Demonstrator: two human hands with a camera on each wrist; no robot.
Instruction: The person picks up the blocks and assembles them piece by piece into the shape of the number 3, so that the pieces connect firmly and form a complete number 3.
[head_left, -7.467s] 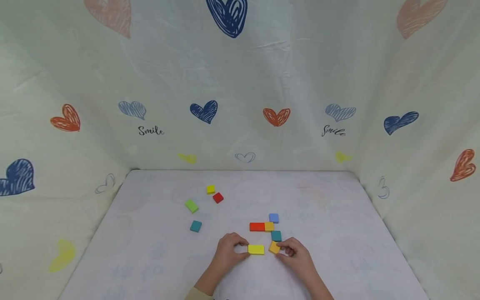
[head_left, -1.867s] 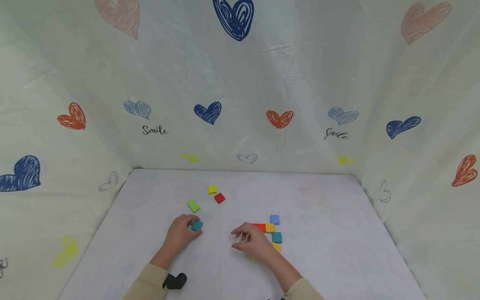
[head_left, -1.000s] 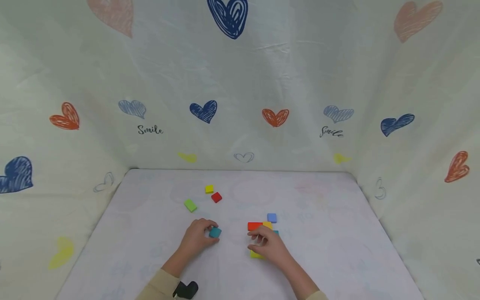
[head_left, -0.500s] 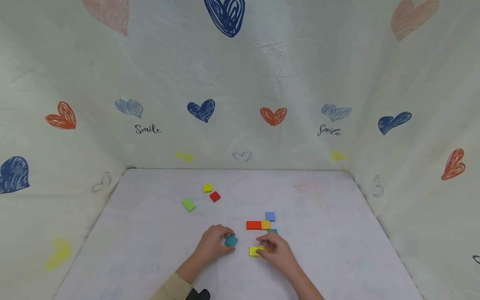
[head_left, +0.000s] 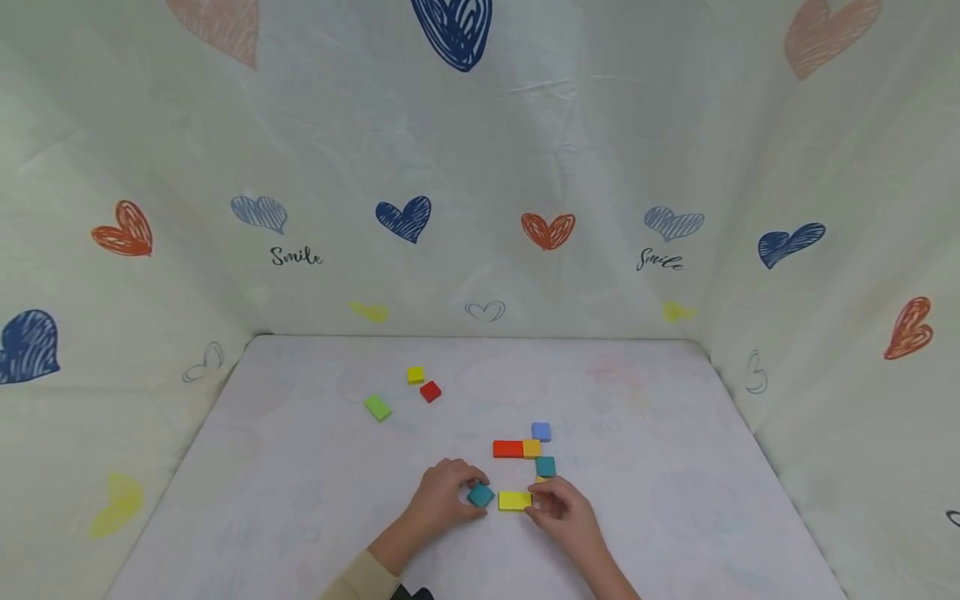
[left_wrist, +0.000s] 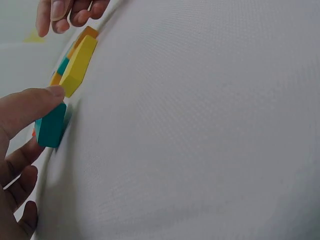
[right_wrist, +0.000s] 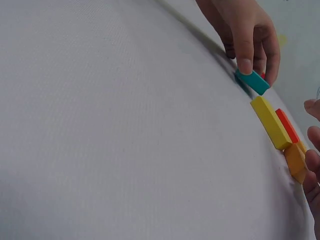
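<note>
Between thumb and fingers, my left hand pinches a teal wooden block, held at an angle just left of a long yellow block. In the left wrist view that teal block is close over the cloth, near the yellow block's end. My right hand hovers at the yellow block's right end, fingers loosely bent and holding nothing. It mostly hides an orange block in the head view. Beyond stand a second teal block, another orange block, a long red block and a blue block.
Farther back on the left lie a green block, a small yellow block and a small red block. The pale cloth-covered table is enclosed by a heart-printed curtain at the back and sides.
My left hand let go of the long yellow block, took the teal block from the left and carried it rightward. My right hand released the orange block, moved left, then came back right.
</note>
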